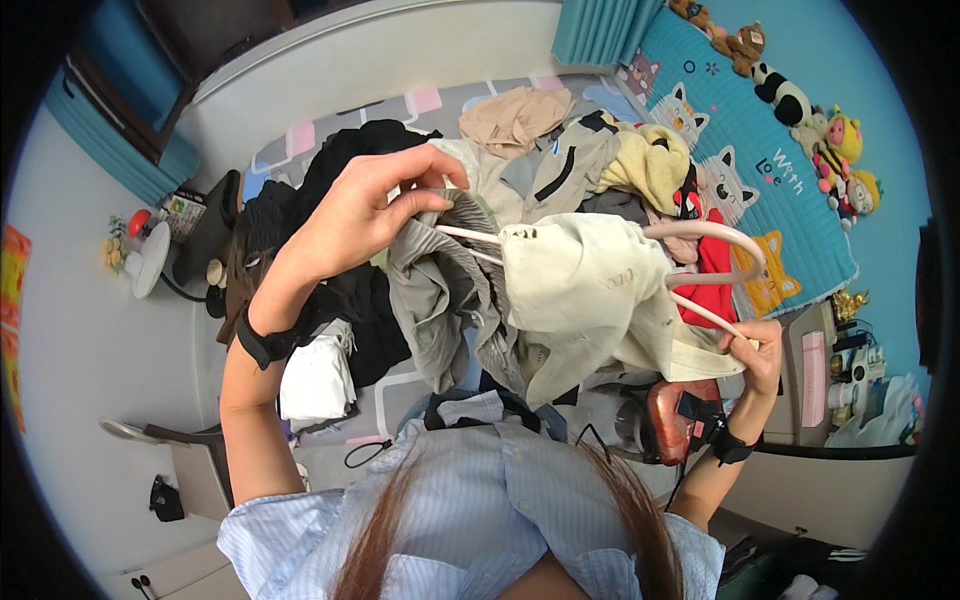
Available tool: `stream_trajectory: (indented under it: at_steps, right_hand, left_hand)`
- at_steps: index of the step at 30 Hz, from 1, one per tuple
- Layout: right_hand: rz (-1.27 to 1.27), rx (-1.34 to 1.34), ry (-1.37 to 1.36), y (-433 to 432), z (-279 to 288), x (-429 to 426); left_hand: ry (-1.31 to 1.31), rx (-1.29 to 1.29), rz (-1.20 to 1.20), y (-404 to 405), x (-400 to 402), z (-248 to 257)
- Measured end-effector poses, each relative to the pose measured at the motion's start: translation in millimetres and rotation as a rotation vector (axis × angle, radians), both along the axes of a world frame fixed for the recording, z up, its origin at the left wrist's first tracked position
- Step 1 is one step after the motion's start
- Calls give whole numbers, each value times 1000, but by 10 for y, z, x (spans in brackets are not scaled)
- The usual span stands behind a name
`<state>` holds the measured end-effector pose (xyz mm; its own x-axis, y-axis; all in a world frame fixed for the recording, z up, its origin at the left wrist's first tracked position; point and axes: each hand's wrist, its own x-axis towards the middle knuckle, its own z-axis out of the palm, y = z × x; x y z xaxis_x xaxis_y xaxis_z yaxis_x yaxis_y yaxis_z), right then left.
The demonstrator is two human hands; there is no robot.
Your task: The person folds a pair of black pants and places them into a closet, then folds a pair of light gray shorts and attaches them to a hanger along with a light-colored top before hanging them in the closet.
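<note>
My left hand pinches the edge of a grey garment with a gathered, elastic-looking band. Out of that band runs the end of a pale pink hanger, whose wide loop sticks out to the right. A cream garment with small eyelets drapes over the hanger's middle. At the right, my right hand grips a corner of the cream garment together with a hanger rod. Both garments hang in front of my chest, above the bed. How the grey and cream cloth meet behind the folds is hidden.
Heaped clothes cover the bed: black garments, a beige one, a yellow one and folded white cloth. Plush toys line the right wall. A red bag lies below my right hand, near a cluttered side cabinet.
</note>
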<state>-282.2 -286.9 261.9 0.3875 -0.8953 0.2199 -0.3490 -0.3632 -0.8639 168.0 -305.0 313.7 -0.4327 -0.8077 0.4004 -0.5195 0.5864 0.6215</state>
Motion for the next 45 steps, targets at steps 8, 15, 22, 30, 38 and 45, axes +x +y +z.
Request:
stream_trajectory:
  at_steps: [8, 15, 22, 30, 38, 45]
  right_hand:
    - [-111, -74, -100, -163, 82, 212]
    - [-138, 24, -222, -330, -74, 483]
    - [-129, -44, -222, -325, -79, 564]
    - [-124, -88, -212, -368, 109, 553]
    - [39, -135, -45, -704, 284, 685]
    - [-84, -387, 26, -1040, 288, 723]
  left_hand:
    - [128, -194, 39, -210, -370, 130]
    - [15, -208, 190, -441, -406, -308]
    - [-116, -46, -11, -294, -181, -138]
    - [6, -294, 277, -370, -104, -202]
    - [64, -287, 106, -374, -377, -258]
    - [269, -161, 221, -516, -230, -338]
